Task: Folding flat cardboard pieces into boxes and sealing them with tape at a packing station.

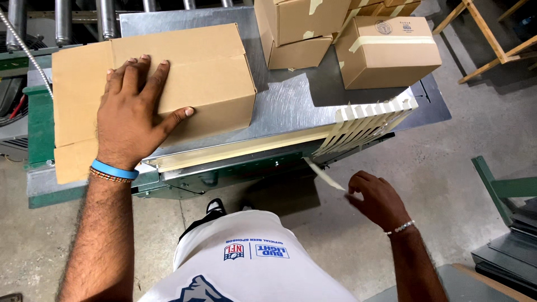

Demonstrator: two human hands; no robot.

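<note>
Your left hand (131, 114) lies flat on top of a brown cardboard box (168, 84). The fingers are spread wide and press down; they are not wrapped around anything. The box sits on the shiny metal surface (279, 103), near its front edge. One flap sticks out to the left, past the surface, and your hand and arm hide part of it.

Your right hand (377, 198) is lower, in front of the surface and above the floor. It pinches one strip of pale tape (324, 174) at its end. The strip slants up toward a row of cut tape strips (366, 120) that hang off the front right corner of the surface. You cannot see just where the held strip ends, because it goes into the dark under the edge.

At the back are more taped boxes (389, 50). The top of the picture cuts some of them off, so you cannot count them well. Metal rollers (61, 19) show at the top left, also cut off. A wooden frame (486, 39) stands at the top right on the concrete floor (458, 140). Green and grey metal parts (506, 223) at the right edge are hard to make out.
</note>
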